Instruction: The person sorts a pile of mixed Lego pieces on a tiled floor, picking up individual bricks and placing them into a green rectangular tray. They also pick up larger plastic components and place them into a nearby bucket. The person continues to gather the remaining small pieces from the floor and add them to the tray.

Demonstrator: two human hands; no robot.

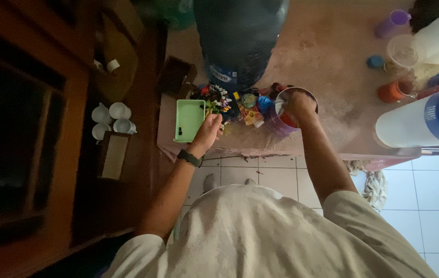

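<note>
At the near edge of the pink stone-look counter (332, 62), the person is working over a heap of small multicoloured toy pieces (224, 103) that is lying between a shallow light-green rectangular plastic tray (188, 119) and a round purple plastic tub (281, 123). The left hand (208, 131), wearing a dark wristband, is resting at the heap's near-left margin, just beside the tray, with its fingers curled inward; whether they are pinching a piece cannot be told from this angle. The right hand (299, 105) is closing over the rim of the tub, fingers hooked inside and thumb outside, so it is judged to be clamped on the tub wall, steadying or tilting it. The step in hand appears to be sorting the loose pieces between the heap and the containers (the dim light is leaving the individual pieces unreadable). The next move is judged to call for a fine fingertip pinch on a single piece and a short carry, with the tub being kept steady near the counter edge, where a slip could send it to the tiled floor (425, 195). A large dark-blue water bottle (240, 41) is standing directly behind the heap, and white ceramic mugs (111, 118) are sitting on the brown wooden shelf (49, 103) to the left.
</note>
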